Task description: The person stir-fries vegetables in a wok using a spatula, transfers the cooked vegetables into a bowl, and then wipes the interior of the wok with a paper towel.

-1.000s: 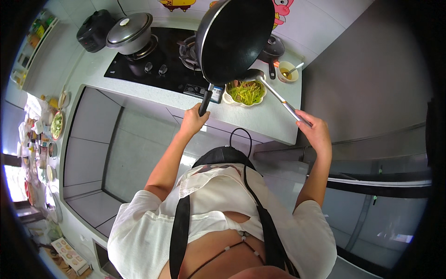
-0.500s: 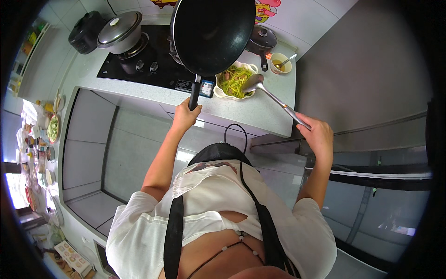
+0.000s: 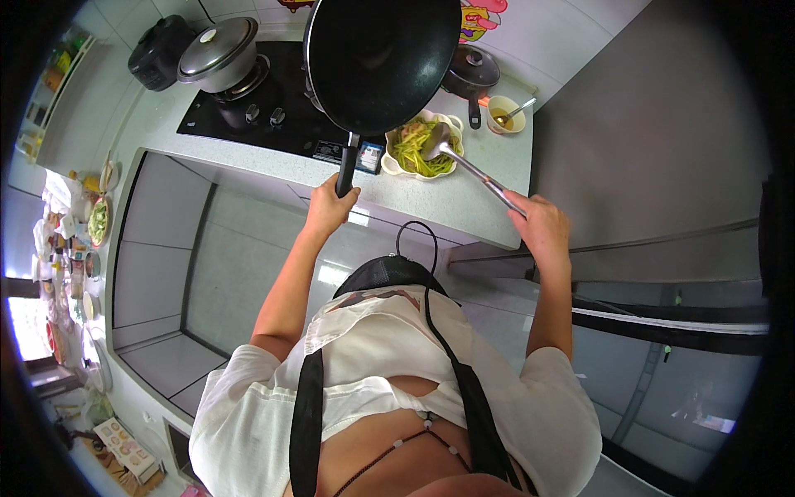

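Observation:
My left hand is closed round the black handle of a large wok. The wok is lifted and tilted, its dark inner side facing me, and it looks bare inside. My right hand grips the end of a long metal spatula. The spatula's head is over the right part of a white, scallop-edged dish on the counter. Green vegetable strips with some brownish pieces fill this dish. Whether the spatula touches the food, I cannot tell.
Behind the wok lies a black gas hob with a lidded pot on its left burner. A lidded saucepan and a small bowl with a spoon stand at the back right. A tall grey fridge borders the counter's right end.
My right hand has moved left, bringing the spatula's head from the dish's right rim further in over the food. The left hand and wok have barely moved.

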{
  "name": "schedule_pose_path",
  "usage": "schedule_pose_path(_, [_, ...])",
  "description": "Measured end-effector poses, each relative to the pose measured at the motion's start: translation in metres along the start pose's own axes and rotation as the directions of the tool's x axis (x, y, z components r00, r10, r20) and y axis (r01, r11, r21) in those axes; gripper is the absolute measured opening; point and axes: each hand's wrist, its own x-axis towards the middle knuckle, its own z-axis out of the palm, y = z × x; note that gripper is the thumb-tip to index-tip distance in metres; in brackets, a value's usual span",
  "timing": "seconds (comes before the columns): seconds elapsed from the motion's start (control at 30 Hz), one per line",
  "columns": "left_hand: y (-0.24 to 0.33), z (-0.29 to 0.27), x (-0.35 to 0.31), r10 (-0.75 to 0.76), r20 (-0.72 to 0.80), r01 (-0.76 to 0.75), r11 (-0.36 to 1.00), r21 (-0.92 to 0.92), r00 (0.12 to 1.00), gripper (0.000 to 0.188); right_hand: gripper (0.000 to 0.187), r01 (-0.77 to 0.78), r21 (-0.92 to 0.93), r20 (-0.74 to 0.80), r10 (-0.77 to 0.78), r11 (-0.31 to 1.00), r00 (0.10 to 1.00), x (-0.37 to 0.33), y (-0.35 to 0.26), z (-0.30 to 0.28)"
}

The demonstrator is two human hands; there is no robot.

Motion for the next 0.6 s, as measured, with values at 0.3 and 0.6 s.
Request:
schedule_pose_path(0.3, [0.002,-0.002,-0.001,-0.015,-0.008,0.015,0.999,0.041,1.0,0.021,0.029,-0.093,0.295,0.089,0.069,0.951,0.994,0.001,0.015,-0.029])
schedule_pose_path(0.6, [0.008,-0.002,0.003,-0.029,-0.008,0.029,0.999,-0.02,1.0,0.02,0.029,-0.185,0.325,0.265,0.099,0.927,0.959,0.004,0.011,-0.028])
